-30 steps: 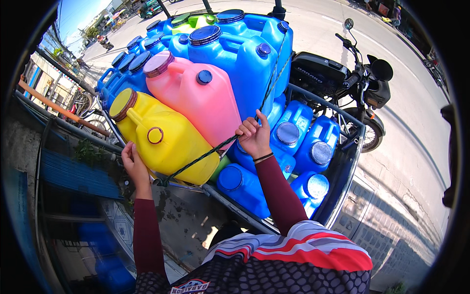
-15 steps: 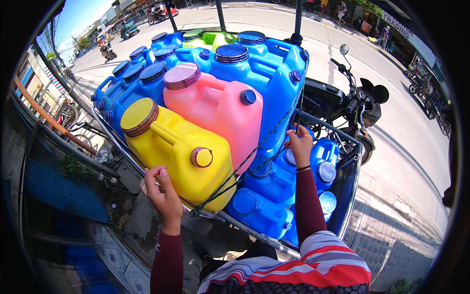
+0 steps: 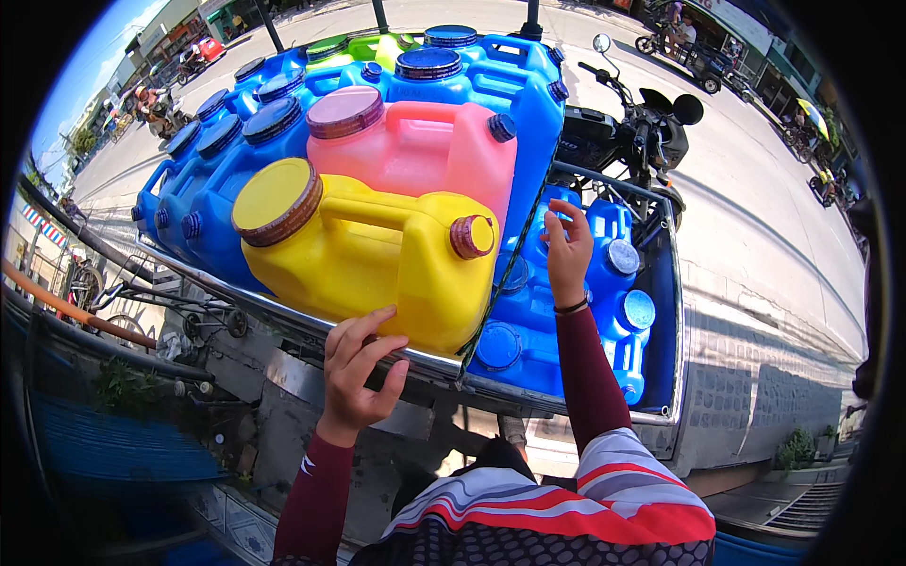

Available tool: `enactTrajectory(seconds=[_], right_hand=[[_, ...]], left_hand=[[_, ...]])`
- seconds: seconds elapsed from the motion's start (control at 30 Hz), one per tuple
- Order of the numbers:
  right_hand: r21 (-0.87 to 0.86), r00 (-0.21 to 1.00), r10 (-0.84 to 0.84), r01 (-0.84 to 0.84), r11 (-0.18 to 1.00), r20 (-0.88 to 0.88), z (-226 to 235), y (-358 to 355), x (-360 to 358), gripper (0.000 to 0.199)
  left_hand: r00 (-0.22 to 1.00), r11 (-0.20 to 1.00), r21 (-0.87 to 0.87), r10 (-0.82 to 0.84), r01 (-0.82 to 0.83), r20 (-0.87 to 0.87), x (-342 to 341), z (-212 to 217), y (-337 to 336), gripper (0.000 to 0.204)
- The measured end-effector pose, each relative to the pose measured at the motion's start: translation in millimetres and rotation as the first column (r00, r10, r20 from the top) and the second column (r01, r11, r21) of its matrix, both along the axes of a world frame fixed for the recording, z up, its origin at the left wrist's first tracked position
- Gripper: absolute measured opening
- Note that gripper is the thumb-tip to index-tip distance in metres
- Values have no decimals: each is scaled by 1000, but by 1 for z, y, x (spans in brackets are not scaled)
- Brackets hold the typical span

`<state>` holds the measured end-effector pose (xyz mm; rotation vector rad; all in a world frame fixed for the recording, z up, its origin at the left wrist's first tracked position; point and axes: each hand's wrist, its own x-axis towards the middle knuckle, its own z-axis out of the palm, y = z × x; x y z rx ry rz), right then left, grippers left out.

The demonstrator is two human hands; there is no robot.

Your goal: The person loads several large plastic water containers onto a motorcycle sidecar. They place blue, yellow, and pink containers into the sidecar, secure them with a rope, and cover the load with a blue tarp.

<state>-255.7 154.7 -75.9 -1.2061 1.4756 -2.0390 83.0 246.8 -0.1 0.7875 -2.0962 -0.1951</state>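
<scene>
A yellow jug (image 3: pixel 368 274) with a brown-rimmed round lid lies tilted at the near edge of the sidecar's load. My left hand (image 3: pixel 363 373) is open, fingers spread, its fingertips at the jug's lower side; whether they press on it I cannot tell. Behind the yellow jug is a pink jug (image 3: pixel 425 156). A dark rope (image 3: pixel 514 259) runs down past the right side of both to the metal rim. Just right of the rope my right hand (image 3: pixel 569 250) is raised over the lower blue jugs, fingers loosely bent and apart, with nothing visible in them.
Several blue jugs (image 3: pixel 274 123) and a green one (image 3: pixel 387 47) fill the back and left. Lower blue jugs (image 3: pixel 510 349) sit in the metal-framed sidecar (image 3: pixel 675 311) on the right. Its motorcycle (image 3: pixel 642 141) stands beyond, with a road (image 3: pixel 755 189) behind and other vehicles passing.
The yellow jug has turned and shifted right, upright along the rim. The crossing rope strands now hang along its right side. My right hand has left the rope; my left hand moved right.
</scene>
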Motion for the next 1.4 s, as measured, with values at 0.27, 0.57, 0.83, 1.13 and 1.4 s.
enactTrajectory(seconds=[0.27, 0.57, 0.83, 1.13, 1.4], right_hand=[[-344, 896, 341, -427, 836, -284, -10, 173, 149, 17], [31, 339, 878, -928, 371, -336, -9, 165, 289, 14], [-86, 890, 451, -446, 891, 57, -15, 58, 517, 19], [154, 649, 738, -722, 674, -188, -59, -6, 706, 15], [419, 594, 786, -766, 488, 171, -148, -206, 896, 9]], left_hand=[[950, 968, -56, 228, -245, -216, 20, -29, 32, 24], [664, 309, 848, 745, -430, 65, 271, -260, 206, 16], [361, -207, 916, 871, -344, 333, 505, -305, 389, 23], [338, -5, 918, 929, -396, 151, 709, -316, 249, 17], [557, 65, 967, 826, -247, 86, 875, -303, -9, 21]])
